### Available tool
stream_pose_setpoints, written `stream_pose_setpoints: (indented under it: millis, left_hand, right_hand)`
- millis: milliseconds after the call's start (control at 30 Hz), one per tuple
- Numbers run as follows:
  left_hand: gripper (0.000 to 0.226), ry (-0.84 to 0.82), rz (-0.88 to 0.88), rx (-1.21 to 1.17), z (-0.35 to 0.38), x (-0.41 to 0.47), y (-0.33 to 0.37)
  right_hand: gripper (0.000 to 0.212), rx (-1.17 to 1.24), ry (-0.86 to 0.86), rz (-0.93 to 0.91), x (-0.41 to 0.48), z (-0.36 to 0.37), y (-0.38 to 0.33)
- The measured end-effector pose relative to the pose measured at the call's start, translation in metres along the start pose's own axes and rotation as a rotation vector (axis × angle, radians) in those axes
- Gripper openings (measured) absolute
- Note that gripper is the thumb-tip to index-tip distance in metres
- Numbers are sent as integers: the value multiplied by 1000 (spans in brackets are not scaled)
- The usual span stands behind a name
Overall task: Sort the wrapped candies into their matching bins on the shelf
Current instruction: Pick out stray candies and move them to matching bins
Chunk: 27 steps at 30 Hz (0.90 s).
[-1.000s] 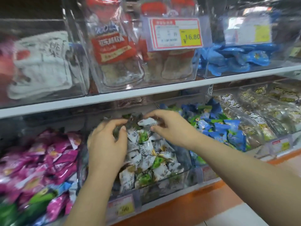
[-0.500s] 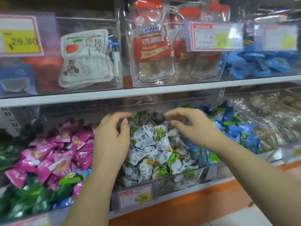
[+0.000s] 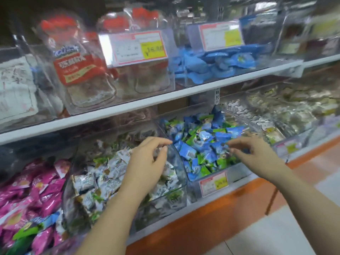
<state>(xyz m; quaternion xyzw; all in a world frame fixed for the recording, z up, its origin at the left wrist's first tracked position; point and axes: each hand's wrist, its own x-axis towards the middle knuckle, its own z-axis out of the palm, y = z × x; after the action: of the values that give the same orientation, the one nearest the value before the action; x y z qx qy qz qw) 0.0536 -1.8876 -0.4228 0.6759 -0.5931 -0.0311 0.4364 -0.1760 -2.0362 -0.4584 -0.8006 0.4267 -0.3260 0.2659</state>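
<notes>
My left hand (image 3: 147,162) hovers over the clear bin of white-and-green wrapped candies (image 3: 103,177), by the divider on its right side. Its fingers are loosely curled and I see nothing held in them. My right hand (image 3: 257,155) reaches over the neighbouring bin of blue-and-green wrapped candies (image 3: 198,142). Its fingertips are at the top of that pile. Motion blur hides whether they pinch a candy.
A bin of pink wrapped candies (image 3: 36,188) sits at the left, and clear bins of pale candies (image 3: 287,111) at the right. The upper shelf (image 3: 165,100) holds bagged sweets, blue packets (image 3: 217,63) and price tags. An orange base runs below the bins.
Both hands left the middle of the white-and-green bin and moved right. My right hand crossed into the blue-and-green bin, my left hand shifted to the divider, and the view swung right.
</notes>
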Motion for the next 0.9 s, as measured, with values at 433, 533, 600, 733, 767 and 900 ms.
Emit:
stream_pose_setpoints:
  millis: [433, 533, 600, 733, 767, 900]
  left_hand:
    - [33, -516, 199, 112, 123, 105, 60]
    - [36, -653, 271, 253, 144, 122, 67]
    - [37, -730, 292, 326, 155, 128, 68]
    - [45, -887, 295, 603, 167, 130, 70]
    - [48, -914, 325, 684, 168, 129, 70]
    - [44, -952, 403, 764, 162, 130, 67]
  right_hand:
    - [42, -5, 63, 87, -7, -53, 57]
    - [42, 9, 64, 88, -4, -53, 60]
    - [42, 5, 68, 99, 0, -53, 60]
    - [41, 26, 92, 126, 4, -49, 60]
    - [40, 32, 101, 127, 5, -49, 61]
    - [35, 59, 106, 115, 2, -48, 58]
